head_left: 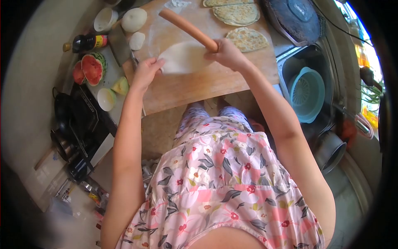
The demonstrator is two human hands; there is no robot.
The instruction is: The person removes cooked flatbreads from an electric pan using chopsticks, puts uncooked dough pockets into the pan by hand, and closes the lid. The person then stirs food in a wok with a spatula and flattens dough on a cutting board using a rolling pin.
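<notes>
A thin, pale dough sheet [184, 58] spans the space between my two hands over the wooden board [182, 92]. My left hand [147, 71] pinches its left edge between thumb and fingers. My right hand [229, 54] is wrapped around one end of a wooden rolling pin [188, 30], which slants up to the far left above the dough. The right-hand fingers are also at the sheet's right edge; whether they grip it I cannot tell. A ball of dough [134, 20] and a smaller dough piece [137, 41] lie at the board's far left.
Filled flatbreads [247, 39] lie at the board's right, near a dark electric griddle [294, 18]. A sink holds a blue colander [306, 95]. Left are a cleaver [118, 45], a dark bottle [88, 42], cut watermelon [92, 69], a bowl [106, 99] and a black stove [97, 110].
</notes>
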